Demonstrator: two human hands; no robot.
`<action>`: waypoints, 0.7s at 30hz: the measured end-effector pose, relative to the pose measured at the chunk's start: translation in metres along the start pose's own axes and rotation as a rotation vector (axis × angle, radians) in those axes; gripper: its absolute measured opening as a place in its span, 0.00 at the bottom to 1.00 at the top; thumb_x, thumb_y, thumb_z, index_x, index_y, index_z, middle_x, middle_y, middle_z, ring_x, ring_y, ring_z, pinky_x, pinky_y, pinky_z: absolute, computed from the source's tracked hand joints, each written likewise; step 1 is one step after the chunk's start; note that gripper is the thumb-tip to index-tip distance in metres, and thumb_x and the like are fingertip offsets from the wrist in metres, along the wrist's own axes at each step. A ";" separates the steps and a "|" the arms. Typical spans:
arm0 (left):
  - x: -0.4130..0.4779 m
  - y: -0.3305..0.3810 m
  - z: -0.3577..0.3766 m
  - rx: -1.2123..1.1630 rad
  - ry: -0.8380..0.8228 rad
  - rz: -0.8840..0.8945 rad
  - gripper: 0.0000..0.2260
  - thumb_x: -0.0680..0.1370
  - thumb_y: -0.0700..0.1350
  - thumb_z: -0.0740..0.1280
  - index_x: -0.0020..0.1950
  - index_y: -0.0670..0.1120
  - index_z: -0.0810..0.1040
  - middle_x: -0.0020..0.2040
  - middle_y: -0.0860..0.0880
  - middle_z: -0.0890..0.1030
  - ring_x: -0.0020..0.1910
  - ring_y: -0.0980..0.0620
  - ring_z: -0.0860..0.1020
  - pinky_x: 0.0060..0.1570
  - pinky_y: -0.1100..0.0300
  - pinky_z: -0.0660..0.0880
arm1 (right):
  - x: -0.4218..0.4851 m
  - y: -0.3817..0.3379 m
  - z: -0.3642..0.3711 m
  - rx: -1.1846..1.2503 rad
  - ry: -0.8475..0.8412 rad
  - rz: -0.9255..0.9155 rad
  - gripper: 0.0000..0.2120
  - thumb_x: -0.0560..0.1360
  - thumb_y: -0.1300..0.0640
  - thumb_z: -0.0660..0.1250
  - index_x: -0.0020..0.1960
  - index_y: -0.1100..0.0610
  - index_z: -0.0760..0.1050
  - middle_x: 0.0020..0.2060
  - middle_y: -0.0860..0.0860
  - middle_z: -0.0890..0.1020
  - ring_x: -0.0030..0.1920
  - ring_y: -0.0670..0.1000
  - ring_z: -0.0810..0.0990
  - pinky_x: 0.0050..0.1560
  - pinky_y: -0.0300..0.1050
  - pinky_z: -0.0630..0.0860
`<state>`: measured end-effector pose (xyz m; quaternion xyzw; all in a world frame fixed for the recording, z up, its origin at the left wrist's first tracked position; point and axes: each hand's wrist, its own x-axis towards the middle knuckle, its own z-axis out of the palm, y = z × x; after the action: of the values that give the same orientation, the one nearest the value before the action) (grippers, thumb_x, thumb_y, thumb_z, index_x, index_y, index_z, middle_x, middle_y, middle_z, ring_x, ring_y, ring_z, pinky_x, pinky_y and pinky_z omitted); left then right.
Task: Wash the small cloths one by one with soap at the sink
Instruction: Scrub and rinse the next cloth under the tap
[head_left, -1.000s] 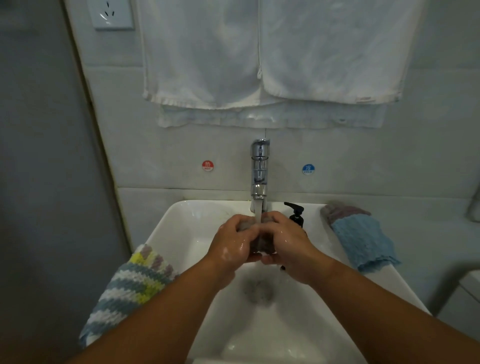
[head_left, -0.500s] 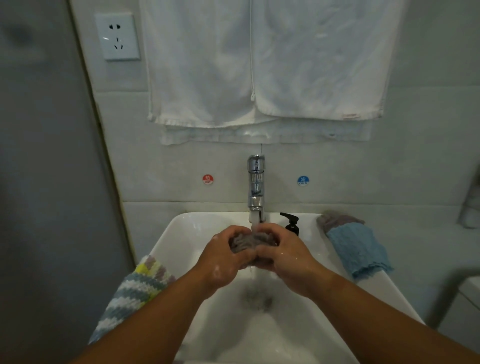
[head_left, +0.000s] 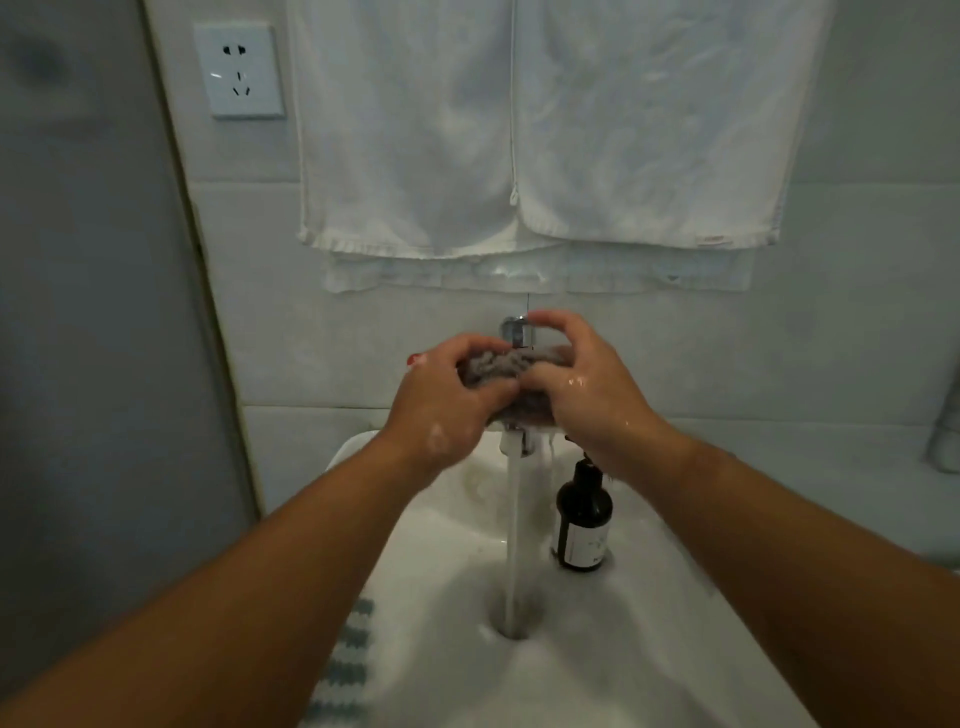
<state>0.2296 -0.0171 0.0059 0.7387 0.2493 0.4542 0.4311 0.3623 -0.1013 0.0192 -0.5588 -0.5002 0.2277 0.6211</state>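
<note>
Grey cloth (head_left: 498, 371) bunched, wet, dripping; fingers of left hand (head_left: 447, 410) and right hand (head_left: 587, 389) curled round it.

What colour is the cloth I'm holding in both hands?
Grey. The small cloth looks plain grey with a knitted texture; the head view, the only one, shows it.

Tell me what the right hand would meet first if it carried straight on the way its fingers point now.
Most likely the chrome tap: the right hand, gripping the crumpled grey cloth, has fingertips pointing up-left at the tap's top, seemingly touching it. Depth is unclear; the pale tiled wall lies behind.
</note>
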 end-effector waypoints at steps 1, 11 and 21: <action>0.008 0.003 -0.001 0.001 0.015 -0.003 0.16 0.73 0.42 0.78 0.58 0.54 0.82 0.56 0.45 0.82 0.53 0.48 0.83 0.50 0.53 0.84 | 0.007 -0.005 0.001 -0.028 0.003 0.000 0.26 0.78 0.67 0.66 0.69 0.44 0.70 0.57 0.56 0.78 0.52 0.58 0.84 0.47 0.55 0.85; 0.000 -0.008 0.003 0.004 -0.016 -0.054 0.15 0.76 0.41 0.75 0.61 0.52 0.80 0.53 0.50 0.81 0.51 0.51 0.82 0.44 0.62 0.82 | 0.007 0.000 0.007 -0.156 0.002 0.079 0.23 0.79 0.60 0.64 0.69 0.39 0.69 0.56 0.56 0.79 0.49 0.57 0.85 0.44 0.55 0.86; -0.037 -0.029 0.013 -0.290 0.019 -0.325 0.10 0.76 0.42 0.75 0.55 0.50 0.80 0.56 0.40 0.82 0.53 0.40 0.83 0.51 0.45 0.84 | -0.049 0.040 0.006 -0.102 -0.068 0.033 0.20 0.80 0.53 0.69 0.70 0.40 0.71 0.57 0.51 0.79 0.50 0.52 0.84 0.38 0.44 0.83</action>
<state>0.2249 -0.0358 -0.0391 0.6148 0.3013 0.4166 0.5981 0.3484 -0.1290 -0.0368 -0.5897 -0.5227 0.2310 0.5707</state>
